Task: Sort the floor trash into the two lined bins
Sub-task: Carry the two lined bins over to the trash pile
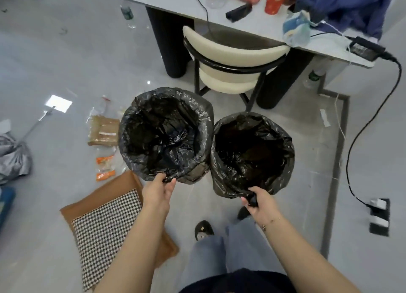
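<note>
Two bins lined with black plastic bags stand side by side on the grey floor, the left bin (pixel 131 152) slightly larger than the right bin (pixel 285 161). My left hand (pixel 159 190) pinches the near rim of the left bin's liner. My right hand (pixel 259 202) grips a bunched piece of the right bin's liner at its near edge. Both bins look empty inside. Floor trash lies left of the bins: a brown cardboard packet (pixel 103 131), clear wrappers (pixel 101 109) and orange snack wrappers (pixel 105 167).
A cream chair (pixel 232 57) and a table (pixel 197 11) with bottles stand behind the bins. A houndstooth cushion (pixel 109 231) lies at lower left, a grey bag (pixel 13 156) at far left. A power strip (pixel 379 216) and black cable (pixel 362 134) run on the right. A green bottle (pixel 127 12) lies far back.
</note>
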Tool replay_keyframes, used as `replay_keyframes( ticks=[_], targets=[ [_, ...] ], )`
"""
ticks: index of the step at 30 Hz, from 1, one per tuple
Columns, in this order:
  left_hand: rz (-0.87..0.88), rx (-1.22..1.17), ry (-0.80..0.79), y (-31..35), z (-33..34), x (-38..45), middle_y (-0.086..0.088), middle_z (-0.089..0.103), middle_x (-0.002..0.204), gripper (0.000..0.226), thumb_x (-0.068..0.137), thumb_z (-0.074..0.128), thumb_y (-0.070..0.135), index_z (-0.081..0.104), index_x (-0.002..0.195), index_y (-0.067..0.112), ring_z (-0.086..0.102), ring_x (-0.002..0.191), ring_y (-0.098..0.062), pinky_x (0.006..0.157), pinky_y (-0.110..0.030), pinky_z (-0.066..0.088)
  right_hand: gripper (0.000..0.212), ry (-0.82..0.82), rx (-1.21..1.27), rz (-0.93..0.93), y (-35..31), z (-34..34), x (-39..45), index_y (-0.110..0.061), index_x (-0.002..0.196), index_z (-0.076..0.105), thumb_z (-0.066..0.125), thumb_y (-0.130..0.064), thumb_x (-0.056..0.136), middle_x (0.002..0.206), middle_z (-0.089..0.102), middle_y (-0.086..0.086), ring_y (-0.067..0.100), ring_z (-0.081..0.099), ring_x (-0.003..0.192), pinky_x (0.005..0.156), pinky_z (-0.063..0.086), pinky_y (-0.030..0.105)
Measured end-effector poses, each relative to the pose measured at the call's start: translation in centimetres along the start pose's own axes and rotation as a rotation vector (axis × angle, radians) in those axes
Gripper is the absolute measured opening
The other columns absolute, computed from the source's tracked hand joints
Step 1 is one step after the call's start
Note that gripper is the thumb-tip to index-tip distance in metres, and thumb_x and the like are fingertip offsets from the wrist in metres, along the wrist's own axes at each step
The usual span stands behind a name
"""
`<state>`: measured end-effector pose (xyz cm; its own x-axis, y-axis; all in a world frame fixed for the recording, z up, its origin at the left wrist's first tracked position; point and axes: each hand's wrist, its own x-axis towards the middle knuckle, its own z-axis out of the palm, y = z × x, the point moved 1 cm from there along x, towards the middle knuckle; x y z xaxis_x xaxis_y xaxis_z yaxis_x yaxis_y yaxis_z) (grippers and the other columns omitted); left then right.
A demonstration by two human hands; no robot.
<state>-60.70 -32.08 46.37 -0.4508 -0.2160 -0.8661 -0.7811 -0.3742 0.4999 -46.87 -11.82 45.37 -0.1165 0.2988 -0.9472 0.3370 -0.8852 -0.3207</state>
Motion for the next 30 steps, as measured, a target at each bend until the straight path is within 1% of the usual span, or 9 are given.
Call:
replay_keyframes(
  ticks=[3, 5, 6, 9, 11, 18, 24, 26, 30],
  targets=[
    [-0.004, -0.100, 0.050, 2.5, 0.1, 1.8, -0.016, 0.058, 0.099, 0.014, 0.095, 0.053, 0.002, 0.052, 0.109, -0.001, 0.062, 0.075, -0.022, 0.059, -0.023, 0.055, 0.006, -0.029, -0.085, 0.002, -1.0, 4.5, 1.4, -0.003, 0.086, 0.053, 0.053, 0.002, 0.090, 0.087, 0.056, 0.012, 0.022, 0.054, 0.069, 0.034, 0.046, 0.018],
    [-0.010, -0.118, 0.056, 3.4, 0.6, 2.2, -0.016, 0.058, 0.100, 0.004, 0.095, 0.053, 0.003, 0.053, 0.099, 0.001, 0.061, 0.077, -0.021, 0.072, -0.028, 0.053, 0.008, -0.041, -0.122, -0.011, -1.8, 6.4, 1.8, -0.001, 0.096, 0.053, 0.053, 0.002, 0.089, 0.086, 0.056, 0.012, 0.021, 0.054, 0.069, 0.035, 0.045, 0.018],
    [0.001, -0.207, 0.133, 4.9, 0.2, 3.5, -0.016, 0.058, 0.098, 0.002, 0.095, 0.052, 0.002, 0.053, 0.094, 0.002, 0.061, 0.076, -0.021, 0.075, -0.027, 0.054, 0.012, -0.089, -0.237, 0.011, -2.8, 10.1, 3.0, -0.001, 0.101, 0.052, 0.053, 0.002, 0.089, 0.086, 0.056, 0.012, 0.021, 0.054, 0.069, 0.035, 0.045, 0.018],
    [0.012, -0.346, 0.163, 6.3, 0.5, 4.1, -0.020, 0.059, 0.104, 0.007, 0.095, 0.051, -0.001, 0.054, 0.101, -0.001, 0.060, 0.074, -0.021, 0.051, -0.018, 0.055, 0.015, -0.094, -0.337, -0.013, -4.6, 13.6, 3.6, 0.000, 0.105, 0.050, 0.053, 0.001, 0.090, 0.085, 0.055, 0.012, 0.022, 0.053, 0.066, 0.034, 0.045, 0.017],
    [0.010, -0.457, 0.208, 8.3, 0.2, 5.1, -0.022, 0.058, 0.109, 0.004, 0.094, 0.051, -0.001, 0.055, 0.097, -0.002, 0.061, 0.075, -0.022, 0.044, -0.017, 0.051, 0.017, -0.120, -0.406, -0.025, -5.3, 17.3, 3.1, 0.000, 0.106, 0.050, 0.053, 0.002, 0.090, 0.087, 0.056, 0.013, 0.022, 0.054, 0.066, 0.033, 0.045, 0.018],
    [0.027, -0.644, 0.267, 14.1, -3.6, 6.4, -0.018, 0.058, 0.085, 0.009, 0.096, 0.050, -0.001, 0.052, 0.087, -0.001, 0.060, 0.074, -0.021, 0.044, -0.016, 0.052, 0.018, -0.188, -0.588, -0.056, -3.8, 26.7, 1.1, 0.002, 0.109, 0.050, 0.053, 0.002, 0.091, 0.085, 0.056, 0.013, 0.024, 0.055, 0.065, 0.035, 0.047, 0.019],
    [0.026, -0.694, 0.318, 18.9, -10.3, 9.3, -0.022, 0.057, 0.095, 0.007, 0.095, 0.052, -0.002, 0.051, 0.088, -0.002, 0.059, 0.075, -0.022, 0.046, -0.017, 0.053, 0.004, -0.229, -0.612, -0.055, 2.2, 34.3, -1.4, 0.000, 0.089, 0.052, 0.051, 0.004, 0.090, 0.085, 0.054, 0.013, 0.022, 0.054, 0.070, 0.037, 0.048, 0.018],
    [0.032, -0.711, 0.324, 20.5, -13.2, 10.4, -0.023, 0.056, 0.098, 0.005, 0.095, 0.052, -0.001, 0.052, 0.090, -0.003, 0.059, 0.076, -0.022, 0.047, -0.017, 0.053, 0.011, -0.235, -0.617, -0.053, 4.9, 36.8, -2.5, -0.002, 0.082, 0.051, 0.050, 0.004, 0.091, 0.082, 0.053, 0.011, 0.020, 0.053, 0.070, 0.039, 0.050, 0.019],
    [0.038, -0.717, 0.334, 23.6, -17.2, 12.9, -0.022, 0.055, 0.113, 0.022, 0.096, 0.052, 0.002, 0.051, 0.117, -0.004, 0.060, 0.083, -0.020, 0.053, -0.018, 0.056, 0.011, -0.236, -0.658, -0.054, 8.8, 41.7, -4.4, -0.002, 0.082, 0.051, 0.049, 0.003, 0.092, 0.078, 0.053, 0.010, 0.019, 0.052, 0.065, 0.042, 0.051, 0.022]
  ],
)
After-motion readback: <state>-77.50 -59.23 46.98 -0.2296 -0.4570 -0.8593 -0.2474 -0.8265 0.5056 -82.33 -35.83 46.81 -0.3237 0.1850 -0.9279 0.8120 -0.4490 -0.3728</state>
